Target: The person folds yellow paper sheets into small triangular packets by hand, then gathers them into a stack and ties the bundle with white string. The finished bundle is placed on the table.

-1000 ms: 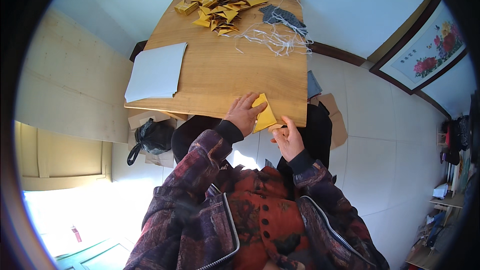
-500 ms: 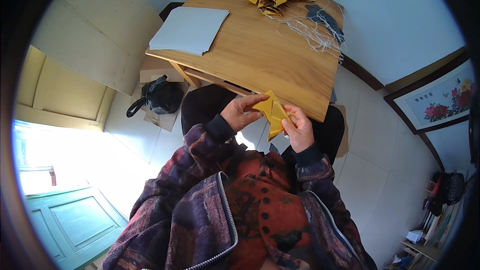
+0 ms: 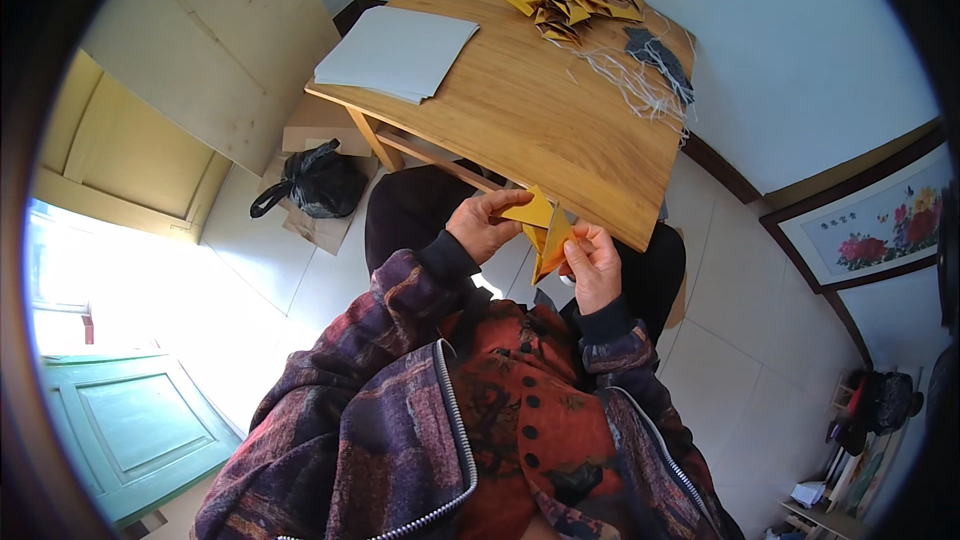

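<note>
Folded gold paper (image 3: pixel 553 237) has left hand (image 3: pixel 478 227) at nine o'clock, right hand (image 3: pixel 597 266) at four, both pinching it, fingers nearly closed.

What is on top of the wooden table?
White sheets, left; a pile of folded golden paper, white strings and a grey item, toward the far end. Anything under sheets or pile is hidden.

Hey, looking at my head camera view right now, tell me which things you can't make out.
All in the head view:
- Gold folded paper: its underside faces away, and the left hand and right hand cover parts of its edges.
- Black bag: its opaque plastic hides any contents.
- White sheets: edges too fine to count.
- White object at lower right: too small to identify.
</note>
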Motion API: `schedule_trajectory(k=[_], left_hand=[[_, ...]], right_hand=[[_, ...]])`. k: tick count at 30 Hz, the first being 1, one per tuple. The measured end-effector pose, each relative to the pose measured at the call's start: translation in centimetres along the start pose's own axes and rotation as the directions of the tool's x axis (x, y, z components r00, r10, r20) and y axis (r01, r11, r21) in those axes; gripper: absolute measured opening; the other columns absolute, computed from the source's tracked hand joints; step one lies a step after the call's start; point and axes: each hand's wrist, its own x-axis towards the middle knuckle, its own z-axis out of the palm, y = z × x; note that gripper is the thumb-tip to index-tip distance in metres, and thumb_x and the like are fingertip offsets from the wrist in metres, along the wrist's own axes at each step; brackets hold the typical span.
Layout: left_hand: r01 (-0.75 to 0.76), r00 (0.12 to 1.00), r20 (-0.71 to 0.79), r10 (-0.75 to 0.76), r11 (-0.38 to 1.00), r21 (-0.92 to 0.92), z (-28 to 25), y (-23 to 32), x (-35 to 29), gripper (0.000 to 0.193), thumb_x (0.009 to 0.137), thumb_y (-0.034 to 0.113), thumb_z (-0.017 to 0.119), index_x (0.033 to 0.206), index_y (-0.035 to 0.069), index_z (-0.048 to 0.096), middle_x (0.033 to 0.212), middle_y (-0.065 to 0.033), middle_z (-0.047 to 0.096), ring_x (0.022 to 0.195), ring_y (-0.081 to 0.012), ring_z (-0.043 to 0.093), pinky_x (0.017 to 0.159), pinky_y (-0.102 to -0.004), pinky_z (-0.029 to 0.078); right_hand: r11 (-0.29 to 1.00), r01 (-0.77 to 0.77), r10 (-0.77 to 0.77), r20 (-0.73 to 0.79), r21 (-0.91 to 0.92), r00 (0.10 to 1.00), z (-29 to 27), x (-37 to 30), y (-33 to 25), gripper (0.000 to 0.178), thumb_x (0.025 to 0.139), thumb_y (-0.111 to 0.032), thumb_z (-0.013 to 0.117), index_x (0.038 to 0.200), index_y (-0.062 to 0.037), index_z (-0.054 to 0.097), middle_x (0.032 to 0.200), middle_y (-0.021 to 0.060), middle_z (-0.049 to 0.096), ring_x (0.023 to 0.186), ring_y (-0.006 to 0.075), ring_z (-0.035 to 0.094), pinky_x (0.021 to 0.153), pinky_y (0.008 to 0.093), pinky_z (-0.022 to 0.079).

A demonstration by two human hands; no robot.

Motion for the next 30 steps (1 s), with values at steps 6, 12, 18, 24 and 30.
schedule_trajectory(k=[6, 12, 18, 24, 30], left_hand=[[0.036, 0.999, -0.022, -0.034, 0.993, 0.112, -0.3, 0.3, -0.2, 0.041, 0.083, -0.003, 0.059, 0.124, -0.002, 0.057, 0.106, -0.0049, 0.066, 0.089, -0.0081, 0.061, 0.079, -0.0221, 0.050], [0.058, 0.997, 0.048, -0.066, 0.987, 0.149, 0.0, 1.0, 0.0, 0.042, 0.084, -0.006, 0.057, 0.126, -0.005, 0.054, 0.116, -0.0094, 0.063, 0.102, -0.0118, 0.060, 0.090, -0.0238, 0.047], [-0.021, 1.000, 0.002, 0.021, 0.982, 0.189, 1.0, 1.4, 0.3, 0.038, 0.085, 0.002, 0.062, 0.122, -0.004, 0.057, 0.109, -0.0123, 0.067, 0.093, -0.0131, 0.065, 0.082, -0.0255, 0.052], [-0.157, 0.985, -0.017, 0.173, 0.924, 0.348, 2.2, 1.9, 0.5, 0.033, 0.086, 0.007, 0.064, 0.118, -0.001, 0.061, 0.107, -0.0117, 0.068, 0.090, -0.0144, 0.065, 0.080, -0.0277, 0.052], [-0.042, 0.998, -0.032, 0.051, 0.972, 0.229, 2.4, 1.8, 0.8, 0.027, 0.092, 0.009, 0.058, 0.116, -0.002, 0.061, 0.102, -0.0065, 0.067, 0.087, -0.0109, 0.062, 0.081, -0.0249, 0.049]], right_hand=[[0.901, -0.165, 0.155, 0.057, 0.401, 0.986, -0.4, 0.4, -0.2, 0.015, 0.096, -0.022, 0.056, 0.088, -0.0095, 0.056, 0.077, 0.0002, 0.063, 0.063, 0.0081, 0.059, 0.059, 0.0211, 0.051], [0.920, -0.240, 0.201, 0.154, 0.311, 0.968, -1.5, 1.3, -1.5, 0.018, 0.093, -0.016, 0.058, 0.078, -0.0067, 0.056, 0.072, 0.0017, 0.062, 0.058, 0.0092, 0.058, 0.055, 0.0233, 0.051], [0.976, -0.057, 0.060, 0.011, -0.210, 0.998, -0.9, 1.5, -2.0, 0.016, 0.090, -0.009, 0.060, 0.077, -0.0051, 0.053, 0.067, -0.0017, 0.055, 0.060, 0.0029, 0.049, 0.053, 0.0205, 0.041], [0.926, 0.131, -0.215, -0.207, -0.355, 0.955, 0.4, 1.5, -1.6, 0.014, 0.095, -0.015, 0.058, 0.087, -0.0041, 0.053, 0.071, -0.0008, 0.055, 0.058, 0.0027, 0.047, 0.054, 0.0211, 0.043], [0.999, -0.025, 0.018, -0.175, -0.040, 0.984, -0.8, 2.0, -1.5, 0.019, 0.098, -0.023, 0.053, 0.097, -0.0041, 0.053, 0.078, 0.0008, 0.057, 0.064, 0.0037, 0.051, 0.055, 0.0180, 0.043]])
